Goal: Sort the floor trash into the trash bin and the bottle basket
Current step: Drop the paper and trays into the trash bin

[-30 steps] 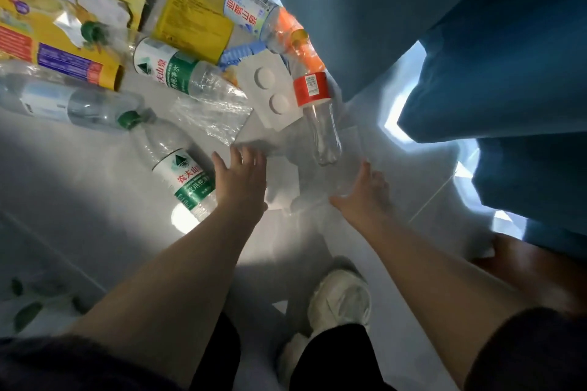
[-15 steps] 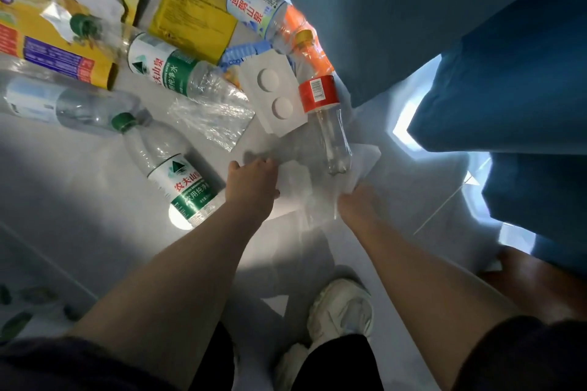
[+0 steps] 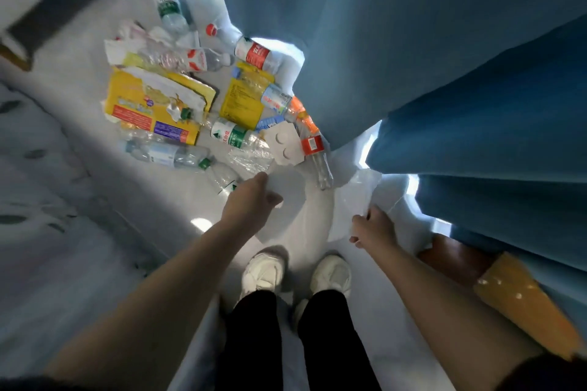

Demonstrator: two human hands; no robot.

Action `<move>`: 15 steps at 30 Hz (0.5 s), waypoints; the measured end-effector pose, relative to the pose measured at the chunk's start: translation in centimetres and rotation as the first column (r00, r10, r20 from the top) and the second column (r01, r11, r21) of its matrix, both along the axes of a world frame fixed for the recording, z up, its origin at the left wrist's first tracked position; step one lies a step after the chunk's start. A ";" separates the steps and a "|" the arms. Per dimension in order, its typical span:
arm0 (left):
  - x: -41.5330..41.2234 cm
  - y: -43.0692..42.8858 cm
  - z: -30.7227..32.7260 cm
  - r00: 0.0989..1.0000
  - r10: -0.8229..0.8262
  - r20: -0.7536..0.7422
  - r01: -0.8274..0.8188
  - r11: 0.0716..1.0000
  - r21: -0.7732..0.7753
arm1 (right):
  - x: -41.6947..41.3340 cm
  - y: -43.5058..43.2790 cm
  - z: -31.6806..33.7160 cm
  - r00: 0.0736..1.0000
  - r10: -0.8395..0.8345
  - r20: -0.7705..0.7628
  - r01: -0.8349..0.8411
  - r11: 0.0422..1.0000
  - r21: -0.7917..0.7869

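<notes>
My left hand (image 3: 251,200) is closed on a white paper sheet (image 3: 287,192), held above the floor. A translucent plastic sheet (image 3: 354,197) hangs from my right hand (image 3: 374,227), which is closed on it. Beyond my hands lies the floor trash: a torn yellow package (image 3: 152,105), a yellow sheet (image 3: 241,101), a green-label bottle (image 3: 233,136), an orange-capped bottle (image 3: 313,144), a red-label bottle (image 3: 257,55), a clear bottle (image 3: 165,154), crumpled clear film (image 3: 251,157) and a white card with two round holes (image 3: 284,146). I see neither the trash bin nor the bottle basket.
Blue curtains (image 3: 413,41) hang close on the right and behind the trash. My white shoes (image 3: 263,270) stand just below my hands. An orange object (image 3: 524,298) and a brown piece (image 3: 454,257) lie at the right. A dark bar (image 3: 63,0) crosses the top left.
Both hands went from flat on the floor to closed on the sheets and lifted them. The view has pulled up and back, showing more trash and my feet.
</notes>
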State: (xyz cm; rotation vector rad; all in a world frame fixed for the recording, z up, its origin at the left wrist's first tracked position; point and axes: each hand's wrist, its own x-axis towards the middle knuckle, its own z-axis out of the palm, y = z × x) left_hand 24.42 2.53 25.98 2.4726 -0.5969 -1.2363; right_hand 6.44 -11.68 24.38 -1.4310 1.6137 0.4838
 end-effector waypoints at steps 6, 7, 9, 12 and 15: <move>2.6 2.9 18.7 0.995 0.102 0.005 -0.101 0.995 -0.024 | 1.5 2.7 18.5 0.969 -0.185 0.161 0.180 0.983 0.043; 2.7 3.4 21.6 0.994 0.110 0.000 -0.110 0.994 -0.024 | 1.3 3.1 21.6 0.960 -0.208 0.188 0.202 0.978 0.050; 2.3 3.9 27.1 0.994 0.104 -0.012 -0.105 0.994 -0.043 | 0.3 3.6 27.5 0.936 -0.258 0.241 0.252 0.966 0.056; 0.8 4.0 34.5 0.994 0.109 -0.016 -0.110 0.989 -0.103 | -2.2 4.0 35.7 0.895 -0.321 0.308 0.327 0.944 0.033; -2.0 2.7 40.4 0.997 0.064 -0.034 -0.069 0.980 -0.186 | -6.3 3.9 42.5 0.831 -0.393 0.394 0.434 0.901 -0.017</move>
